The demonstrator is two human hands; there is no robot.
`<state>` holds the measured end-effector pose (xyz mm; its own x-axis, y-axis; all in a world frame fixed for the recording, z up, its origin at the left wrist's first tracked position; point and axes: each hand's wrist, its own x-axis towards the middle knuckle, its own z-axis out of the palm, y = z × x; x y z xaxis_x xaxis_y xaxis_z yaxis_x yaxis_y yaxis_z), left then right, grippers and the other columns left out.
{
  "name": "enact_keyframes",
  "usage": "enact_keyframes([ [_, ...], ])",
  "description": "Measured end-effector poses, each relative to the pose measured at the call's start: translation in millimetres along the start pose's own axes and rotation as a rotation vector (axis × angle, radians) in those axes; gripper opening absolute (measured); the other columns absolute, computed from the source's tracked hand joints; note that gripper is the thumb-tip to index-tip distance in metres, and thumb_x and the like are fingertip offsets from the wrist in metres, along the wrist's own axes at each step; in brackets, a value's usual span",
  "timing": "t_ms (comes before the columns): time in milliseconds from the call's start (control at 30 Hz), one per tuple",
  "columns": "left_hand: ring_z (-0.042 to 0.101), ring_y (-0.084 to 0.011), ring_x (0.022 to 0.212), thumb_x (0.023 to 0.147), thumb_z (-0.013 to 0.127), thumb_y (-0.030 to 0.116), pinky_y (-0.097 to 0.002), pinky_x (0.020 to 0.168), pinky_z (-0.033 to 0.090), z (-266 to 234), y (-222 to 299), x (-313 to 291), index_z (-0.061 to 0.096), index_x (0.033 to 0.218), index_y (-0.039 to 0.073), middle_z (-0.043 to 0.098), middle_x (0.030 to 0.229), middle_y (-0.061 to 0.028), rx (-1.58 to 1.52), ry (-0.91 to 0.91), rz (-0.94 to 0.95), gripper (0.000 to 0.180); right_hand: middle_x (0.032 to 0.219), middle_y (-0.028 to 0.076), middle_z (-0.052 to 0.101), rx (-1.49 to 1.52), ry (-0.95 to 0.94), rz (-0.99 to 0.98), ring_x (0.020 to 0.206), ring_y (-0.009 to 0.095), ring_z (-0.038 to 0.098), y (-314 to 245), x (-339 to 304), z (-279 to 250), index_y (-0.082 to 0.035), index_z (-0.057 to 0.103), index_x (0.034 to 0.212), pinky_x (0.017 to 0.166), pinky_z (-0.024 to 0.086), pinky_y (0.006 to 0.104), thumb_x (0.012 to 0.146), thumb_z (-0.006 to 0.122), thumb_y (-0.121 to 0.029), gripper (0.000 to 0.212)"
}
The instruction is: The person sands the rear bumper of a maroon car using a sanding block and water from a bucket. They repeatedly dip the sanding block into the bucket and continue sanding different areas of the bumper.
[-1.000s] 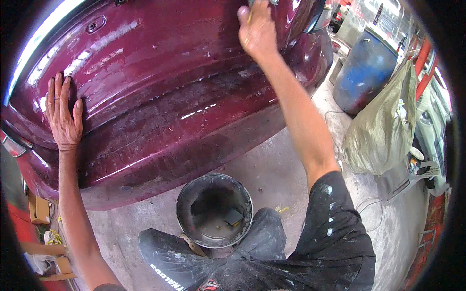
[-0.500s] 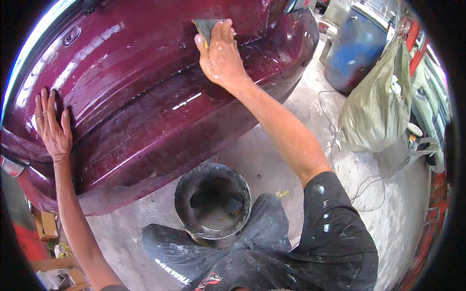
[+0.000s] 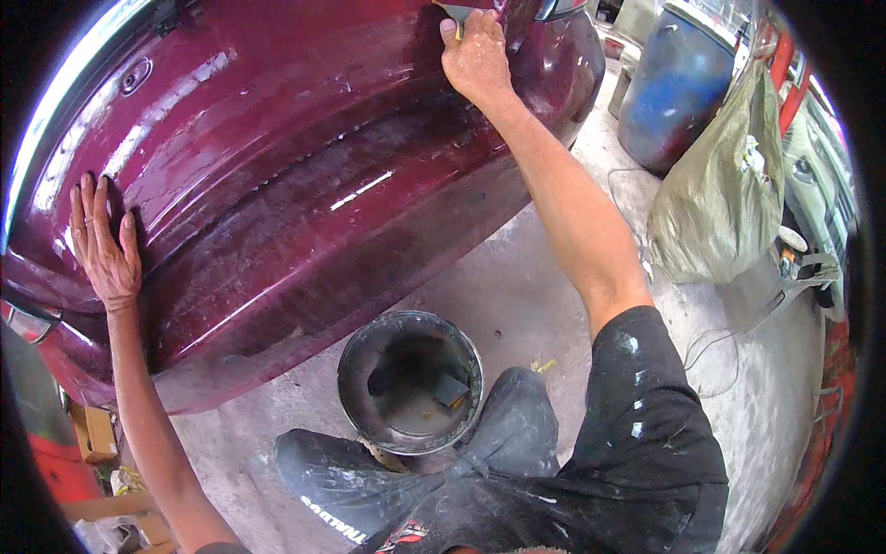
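Observation:
In front of me is the wet, dark red rear end of a car (image 3: pixel 305 111), with its trunk lid above and its bumper below. My left hand (image 3: pixel 109 258) lies flat on the lid at the left, fingers stretched out, nothing under it that I can see. Near the upper right of the lid, my right hand (image 3: pixel 477 60) presses a grey sheet of sandpaper (image 3: pixel 454 12) with a yellowish edge against the paint. White flecks dot this hand.
Between my knees stands a black bucket (image 3: pixel 344 369) holding murky water and a dark square piece (image 3: pixel 450 391). At the right are a blue drum (image 3: pixel 674 92), a full greenish sack (image 3: pixel 711 222) and a cable on the floor. Cardboard boxes (image 3: pixel 95 432) sit at the lower left.
My right hand has slid with the sandpaper up and to the right across the lid. The left hand stays flat in its place.

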<state>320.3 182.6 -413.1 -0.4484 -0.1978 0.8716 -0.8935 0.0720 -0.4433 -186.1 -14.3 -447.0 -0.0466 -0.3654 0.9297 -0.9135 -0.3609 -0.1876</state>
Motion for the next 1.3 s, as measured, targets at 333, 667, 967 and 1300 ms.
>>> enact_keyframes([
  [333,0.035,-0.0312,0.152,0.108,0.049,0.036,-0.0458,0.123,0.026,-4.8,-1.4,-0.9,0.05,0.152,0.013,0.044,0.161,-0.0095,0.025,-0.01,0.003,0.05,0.134,0.043,0.048,0.029,-0.163,0.151,0.124,0.055,0.051,-35.4,-26.9,-29.2,0.023,0.048,0.128,0.11,0.041,0.0539,0.103,0.053,-0.031,0.061],
  [667,0.036,-0.0303,0.152,0.105,0.053,0.036,-0.047,0.123,0.027,-10.7,-9.8,-2.1,0.051,0.152,0.016,0.045,0.161,-0.0072,0.021,-0.023,-0.002,0.051,0.146,0.043,0.039,0.083,-0.234,-0.183,0.138,0.058,0.037,-137.3,-67.7,-22.5,0.02,0.035,0.145,0.117,0.03,0.0622,0.104,0.052,-0.037,0.072],
  [967,0.033,-0.0275,0.153,0.105,0.051,0.037,-0.0465,0.123,0.024,-17.8,-9.1,-5.1,0.05,0.153,0.015,0.043,0.162,-0.006,0.079,-0.055,-0.017,0.053,0.154,0.046,0.026,0.35,-0.261,-0.272,0.146,0.058,0.026,-148.0,-77.2,-32.8,0.021,0.034,0.144,0.125,0.017,0.0556,0.104,0.053,-0.026,0.065],
  [1300,0.031,-0.0304,0.154,0.106,0.049,0.036,-0.048,0.124,0.023,-12.4,-3.1,-2.0,0.048,0.154,0.012,0.042,0.163,-0.008,0.062,-0.058,-0.018,0.054,0.151,0.048,0.027,0.325,-0.13,-0.075,0.148,0.057,0.023,-74.0,8.0,-24.6,0.026,0.029,0.144,0.125,0.02,0.0549,0.108,0.042,-0.037,0.073],
])
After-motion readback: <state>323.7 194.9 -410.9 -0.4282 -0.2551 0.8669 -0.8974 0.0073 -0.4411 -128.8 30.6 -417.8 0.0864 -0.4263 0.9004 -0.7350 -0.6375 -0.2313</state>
